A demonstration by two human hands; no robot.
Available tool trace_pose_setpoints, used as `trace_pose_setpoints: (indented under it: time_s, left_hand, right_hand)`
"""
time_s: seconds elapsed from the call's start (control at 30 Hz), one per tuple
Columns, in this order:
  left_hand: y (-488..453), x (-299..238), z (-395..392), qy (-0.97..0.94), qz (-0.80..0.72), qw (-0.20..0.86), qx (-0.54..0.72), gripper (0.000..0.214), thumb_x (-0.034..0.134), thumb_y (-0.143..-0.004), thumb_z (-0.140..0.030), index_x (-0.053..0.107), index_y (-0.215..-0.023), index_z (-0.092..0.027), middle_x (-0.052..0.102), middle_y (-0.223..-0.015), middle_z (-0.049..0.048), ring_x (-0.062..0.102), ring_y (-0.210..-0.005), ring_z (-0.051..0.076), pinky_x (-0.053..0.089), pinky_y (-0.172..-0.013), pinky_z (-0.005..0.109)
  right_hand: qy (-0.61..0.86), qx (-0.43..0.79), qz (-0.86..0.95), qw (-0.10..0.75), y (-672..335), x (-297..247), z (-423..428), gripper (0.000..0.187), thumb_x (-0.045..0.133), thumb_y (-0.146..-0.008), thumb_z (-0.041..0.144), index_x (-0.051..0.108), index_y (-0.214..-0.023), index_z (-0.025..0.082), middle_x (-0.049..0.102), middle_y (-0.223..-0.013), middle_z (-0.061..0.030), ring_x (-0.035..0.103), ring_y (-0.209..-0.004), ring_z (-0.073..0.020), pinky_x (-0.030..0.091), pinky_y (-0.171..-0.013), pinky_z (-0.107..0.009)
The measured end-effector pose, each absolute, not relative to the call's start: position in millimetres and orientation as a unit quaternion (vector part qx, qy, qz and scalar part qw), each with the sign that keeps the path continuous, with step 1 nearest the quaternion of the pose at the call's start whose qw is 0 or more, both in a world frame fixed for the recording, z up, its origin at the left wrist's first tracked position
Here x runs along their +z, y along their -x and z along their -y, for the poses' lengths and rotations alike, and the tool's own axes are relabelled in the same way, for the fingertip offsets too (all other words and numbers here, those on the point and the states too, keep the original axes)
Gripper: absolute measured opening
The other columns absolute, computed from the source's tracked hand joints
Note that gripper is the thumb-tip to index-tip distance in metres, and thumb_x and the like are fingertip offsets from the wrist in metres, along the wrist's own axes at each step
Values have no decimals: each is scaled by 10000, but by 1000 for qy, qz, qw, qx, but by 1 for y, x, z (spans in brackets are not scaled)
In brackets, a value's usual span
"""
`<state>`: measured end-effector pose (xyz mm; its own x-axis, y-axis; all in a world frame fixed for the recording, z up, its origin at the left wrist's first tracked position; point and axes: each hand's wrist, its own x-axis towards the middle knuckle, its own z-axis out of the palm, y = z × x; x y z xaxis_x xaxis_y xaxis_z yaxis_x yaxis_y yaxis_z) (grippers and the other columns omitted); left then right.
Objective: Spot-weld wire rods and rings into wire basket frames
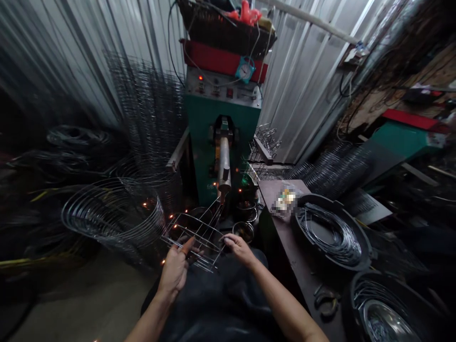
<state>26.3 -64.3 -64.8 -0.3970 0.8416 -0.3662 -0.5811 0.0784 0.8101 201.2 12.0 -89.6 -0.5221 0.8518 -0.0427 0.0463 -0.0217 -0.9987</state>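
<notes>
Gripping one wire rack (pixel 195 233) with both hands, the person is sitting in front of one green welding machine (pixel 221 124). The left hand (pixel 175 269) is closing on the rack's near left edge, with one finger sticking up along a wire. The right hand (pixel 240 248) is curling over the near right corner, fingers clamped on the wire. The rack is tilting up and away, and its far end is touching the tip of the machine's single electrode arm (pixel 224 166). Orange sparks are flying around that spot. Two small metal bowls (pixel 244 231) are sitting just beyond the right hand. One pile of round wire baskets (pixel 112 213) is lying to the left. To the right, one dark table (pixel 285 247) is carrying two black tubs (pixel 359 237), each holding wire rings. One teal clock (pixel 245 71) is hanging on top of the machine.
</notes>
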Motion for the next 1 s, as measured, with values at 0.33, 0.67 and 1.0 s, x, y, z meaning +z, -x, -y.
trace_pose_setpoints:
  time_s: [0.33,0.67,1.0]
  left_hand:
    - [11,-123,155,-811,-489,96,308,648,648,-657,-124,508,-1231,-392,532,-1299,78,468,-1194,298,22,-1045,590]
    - [12,-79,144,-896,-331,-117,271,508,552,-726,-67,592,-1123,-382,544,-1233,58,507,-1132,231,251,-1051,503]
    - [-6,-89,125,-513,-583,337,531,391,760,-539,-374,634,-887,-248,565,-1109,79,571,-990,307,535,-713,403]
  right_hand:
    - [414,727,433,336,-204,-37,34,366,560,-735,514,620,-848,170,507,-507,43,460,-408,-73,258,-366,-161]
    - [424,608,573,349,-283,-13,31,444,484,-817,482,575,-1129,181,678,-857,-69,630,-713,-153,478,-652,-275]
    - [928,103,354,-58,-608,-101,119,239,484,-673,138,717,-670,192,696,-851,-206,674,-790,-328,499,-591,-394]
